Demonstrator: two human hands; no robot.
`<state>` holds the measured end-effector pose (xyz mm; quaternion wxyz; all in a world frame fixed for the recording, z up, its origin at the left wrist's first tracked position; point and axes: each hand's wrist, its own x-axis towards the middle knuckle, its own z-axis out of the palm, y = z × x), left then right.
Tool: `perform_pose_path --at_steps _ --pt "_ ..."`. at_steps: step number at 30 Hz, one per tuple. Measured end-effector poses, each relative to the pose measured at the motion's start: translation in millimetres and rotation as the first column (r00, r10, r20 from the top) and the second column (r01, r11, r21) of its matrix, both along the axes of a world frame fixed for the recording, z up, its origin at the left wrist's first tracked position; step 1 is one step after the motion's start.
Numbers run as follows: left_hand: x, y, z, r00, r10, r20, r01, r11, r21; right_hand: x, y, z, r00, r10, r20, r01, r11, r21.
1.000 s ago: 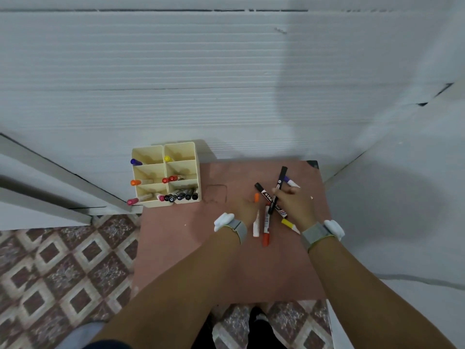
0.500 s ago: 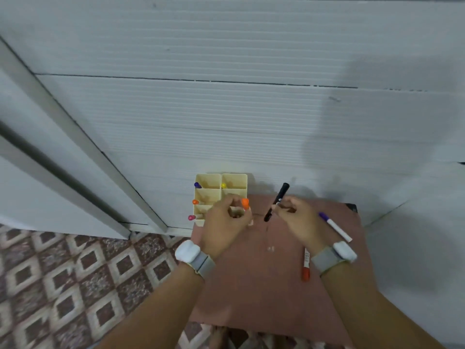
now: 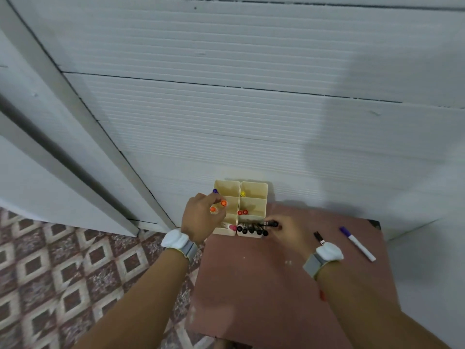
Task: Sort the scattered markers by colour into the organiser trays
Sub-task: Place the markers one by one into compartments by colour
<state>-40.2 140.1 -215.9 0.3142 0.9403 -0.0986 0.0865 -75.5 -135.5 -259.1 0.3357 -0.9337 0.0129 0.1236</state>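
Observation:
A cream six-compartment organiser point(image 3: 253, 187) stands at the table's far left corner, against the wall. My left hand point(image 3: 201, 219) is over its middle-left compartment, fingers closed on an orange-capped marker point(image 3: 223, 203), beside another orange cap point(image 3: 213, 209). My right hand point(image 3: 289, 231) holds a black marker point(image 3: 270, 224) at the near-right compartment, which is full of several black markers point(image 3: 251, 229). Purple point(image 3: 215, 190), yellow point(image 3: 242, 193), red point(image 3: 242, 212) and pink point(image 3: 232, 227) caps show in the other compartments. A purple-capped white marker point(image 3: 357, 243) lies loose on the table.
The reddish-brown table point(image 3: 264, 285) bears a black marker point(image 3: 319, 237) partly hidden behind my right wristband, and a red bit point(image 3: 322, 295) shows beside my right forearm. A white panelled wall rises behind. Patterned floor tiles point(image 3: 63, 273) lie to the left.
Both hands have moved up from the scattered markers to the organiser, the left carrying the orange marker to the middle-left compartment, the right bringing the black marker down to the black compartment. The camera swung left.

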Motion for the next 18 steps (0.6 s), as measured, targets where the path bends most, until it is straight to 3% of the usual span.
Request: perform_pose_path --at_steps 7,18 --pt "16 9 -37 0.996 -0.046 -0.073 0.061 0.973 0.221 13 1 -9 0.993 0.105 -0.053 -0.106 0.994 -0.009" --pt "28 2 -50 0.972 0.120 -0.203 -0.009 0.878 0.478 -15 -18 -6 0.994 -0.106 -0.010 0.106 0.987 0.124"
